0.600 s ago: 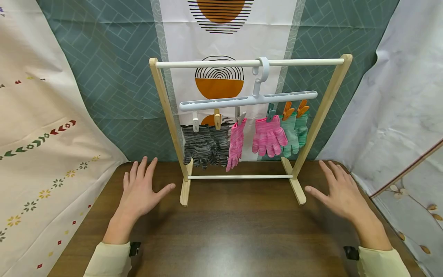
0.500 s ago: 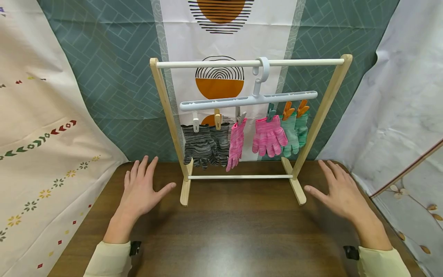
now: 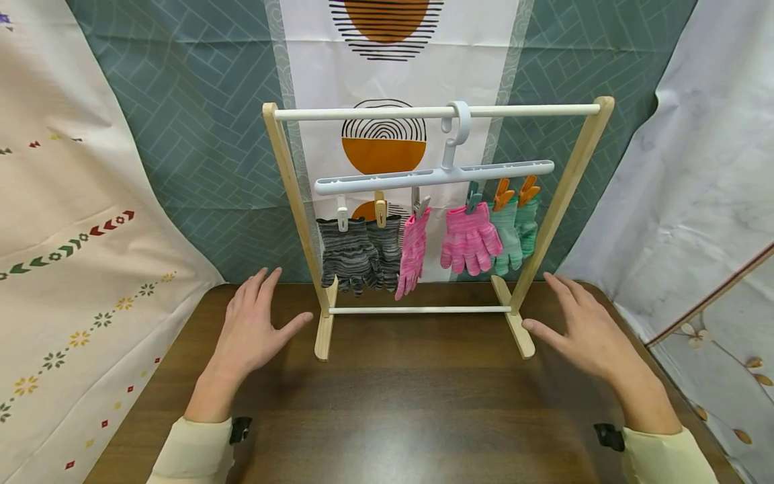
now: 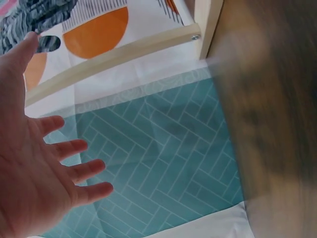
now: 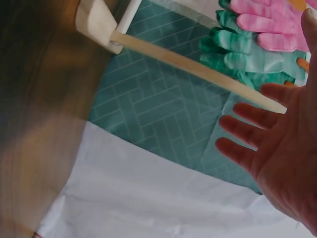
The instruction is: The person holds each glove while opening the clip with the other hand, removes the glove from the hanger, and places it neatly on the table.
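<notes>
My left hand (image 3: pixel 250 329) hovers left of a small wooden drying rack (image 3: pixel 287 195), fingers spread and holding nothing. On the other side, my right hand (image 3: pixel 583 329) is spread the same way, its thumb overlapping the rack's right foot in the head view. A pale blue hanger (image 3: pixel 423 178) hooks over the rack's white top bar (image 3: pixel 363 113). Clothespins hold gloves beneath it: dark grey striped gloves (image 3: pixel 347 252) at left, pink gloves (image 3: pixel 468 238) in the middle, green gloves (image 3: pixel 508 232) at right. The left wrist view shows my open palm (image 4: pixel 34 183).
The rack stands at the back of a brown wooden table (image 3: pixel 387 403). Behind it hangs a teal and white patterned cloth (image 3: pixel 193 134). A cream cloth (image 3: pixel 72 282) drapes on the left side, a white marbled one (image 3: pixel 695 202) on the right.
Both hands have shifted slightly inward toward the rack, the right one more noticeably. The rack, hanger and gloves hang as before.
</notes>
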Action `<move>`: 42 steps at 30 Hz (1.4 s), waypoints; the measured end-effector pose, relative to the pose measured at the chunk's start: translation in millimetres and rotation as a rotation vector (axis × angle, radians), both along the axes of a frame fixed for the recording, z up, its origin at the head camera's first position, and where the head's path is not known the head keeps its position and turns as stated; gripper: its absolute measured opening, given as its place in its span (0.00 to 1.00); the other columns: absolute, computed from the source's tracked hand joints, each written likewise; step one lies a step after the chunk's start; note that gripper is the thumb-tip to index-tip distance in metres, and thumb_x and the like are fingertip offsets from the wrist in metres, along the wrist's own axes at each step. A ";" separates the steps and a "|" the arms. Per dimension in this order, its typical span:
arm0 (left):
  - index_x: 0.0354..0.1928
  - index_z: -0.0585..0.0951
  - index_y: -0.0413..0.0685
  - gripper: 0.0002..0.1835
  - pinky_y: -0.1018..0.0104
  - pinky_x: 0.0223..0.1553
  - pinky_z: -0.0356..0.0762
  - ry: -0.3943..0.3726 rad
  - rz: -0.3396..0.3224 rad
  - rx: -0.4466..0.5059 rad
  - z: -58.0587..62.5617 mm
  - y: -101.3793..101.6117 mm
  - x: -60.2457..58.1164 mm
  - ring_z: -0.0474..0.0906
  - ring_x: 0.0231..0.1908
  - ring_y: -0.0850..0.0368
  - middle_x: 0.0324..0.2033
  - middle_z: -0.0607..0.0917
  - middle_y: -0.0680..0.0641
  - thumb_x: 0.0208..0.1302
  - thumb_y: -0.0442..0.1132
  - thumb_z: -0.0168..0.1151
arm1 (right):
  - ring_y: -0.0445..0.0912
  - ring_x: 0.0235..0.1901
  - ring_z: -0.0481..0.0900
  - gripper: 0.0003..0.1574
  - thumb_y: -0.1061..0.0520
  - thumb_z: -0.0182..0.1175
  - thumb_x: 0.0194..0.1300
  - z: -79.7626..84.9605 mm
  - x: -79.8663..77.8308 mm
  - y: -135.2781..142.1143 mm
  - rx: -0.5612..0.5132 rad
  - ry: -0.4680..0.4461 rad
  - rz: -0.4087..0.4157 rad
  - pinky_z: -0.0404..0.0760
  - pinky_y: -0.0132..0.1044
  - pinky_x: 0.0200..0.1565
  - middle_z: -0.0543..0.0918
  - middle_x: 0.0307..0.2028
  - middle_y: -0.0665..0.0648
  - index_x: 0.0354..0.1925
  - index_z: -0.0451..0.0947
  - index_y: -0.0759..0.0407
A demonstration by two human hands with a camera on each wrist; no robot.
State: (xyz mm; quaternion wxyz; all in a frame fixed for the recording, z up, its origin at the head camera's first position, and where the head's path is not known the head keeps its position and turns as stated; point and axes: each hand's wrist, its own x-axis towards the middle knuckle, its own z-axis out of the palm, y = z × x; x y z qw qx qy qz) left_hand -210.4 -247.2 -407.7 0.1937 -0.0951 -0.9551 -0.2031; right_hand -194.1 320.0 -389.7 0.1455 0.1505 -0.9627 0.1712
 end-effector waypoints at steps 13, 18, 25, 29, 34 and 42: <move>0.80 0.64 0.44 0.50 0.32 0.67 0.65 0.048 -0.073 0.135 11.5 15.3 -1.5 0.58 0.74 0.34 0.76 0.65 0.37 0.67 0.64 0.72 | 0.72 0.71 0.64 0.61 0.30 0.66 0.71 17.3 -1.0 -25.8 -0.023 -0.021 0.041 0.67 0.74 0.63 0.64 0.76 0.71 0.84 0.52 0.56; 0.78 0.66 0.42 0.47 0.34 0.68 0.64 0.082 -0.113 0.199 16.8 23.0 -2.7 0.60 0.74 0.36 0.75 0.67 0.39 0.66 0.58 0.74 | 0.71 0.71 0.66 0.59 0.31 0.65 0.72 20.2 -2.9 -35.0 -0.023 -0.021 0.069 0.68 0.73 0.63 0.64 0.75 0.70 0.83 0.54 0.58; 0.78 0.68 0.44 0.46 0.36 0.66 0.67 0.104 -0.140 0.282 23.3 34.6 -5.3 0.67 0.70 0.39 0.73 0.70 0.40 0.65 0.55 0.77 | 0.67 0.74 0.64 0.57 0.30 0.65 0.72 24.4 -4.4 -47.1 -0.040 -0.041 0.090 0.68 0.70 0.66 0.64 0.76 0.67 0.82 0.57 0.57; 0.77 0.69 0.44 0.44 0.39 0.61 0.72 0.116 -0.159 0.333 27.8 42.1 -6.7 0.71 0.64 0.41 0.70 0.72 0.41 0.65 0.53 0.78 | 0.64 0.73 0.65 0.55 0.31 0.65 0.73 27.7 -6.1 -55.0 -0.065 -0.037 0.129 0.69 0.69 0.66 0.66 0.76 0.65 0.82 0.58 0.57; 0.76 0.69 0.42 0.43 0.43 0.59 0.73 0.126 -0.185 0.381 30.6 50.8 -9.5 0.73 0.62 0.41 0.68 0.73 0.40 0.66 0.50 0.77 | 0.60 0.71 0.68 0.53 0.33 0.66 0.73 29.7 -7.9 -65.5 -0.098 -0.036 0.175 0.71 0.66 0.66 0.66 0.75 0.63 0.81 0.59 0.58; 0.76 0.69 0.43 0.40 0.43 0.63 0.76 0.135 -0.218 0.454 38.9 63.6 -14.8 0.76 0.64 0.42 0.67 0.76 0.39 0.68 0.48 0.76 | 0.58 0.72 0.68 0.50 0.35 0.67 0.73 32.6 -10.0 -83.8 -0.111 0.010 0.245 0.71 0.64 0.67 0.71 0.73 0.60 0.78 0.63 0.60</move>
